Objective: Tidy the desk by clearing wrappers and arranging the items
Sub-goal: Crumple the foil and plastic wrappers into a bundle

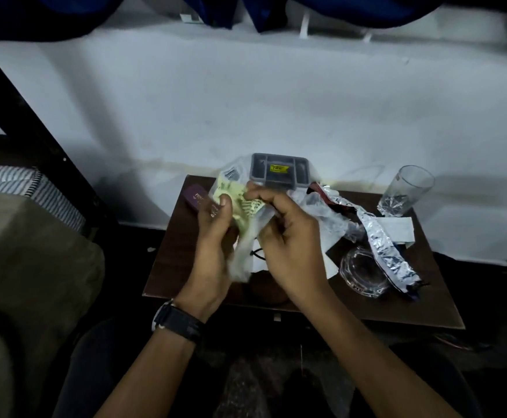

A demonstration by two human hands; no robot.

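Both hands are raised over a small dark wooden desk. My left hand and my right hand together grip a crumpled pale yellow-green wrapper with a clear plastic tail hanging below it. A long silver foil wrapper lies across the desk's right side. Clear crumpled plastic sits in the middle, partly hidden by my right hand. A grey compartment tray with a yellow label stands at the back.
An empty drinking glass stands at the back right corner, a glass ashtray near the front right, a white paper slip between them. A maroon box lies at the back left. A white wall rises behind; a bed is at left.
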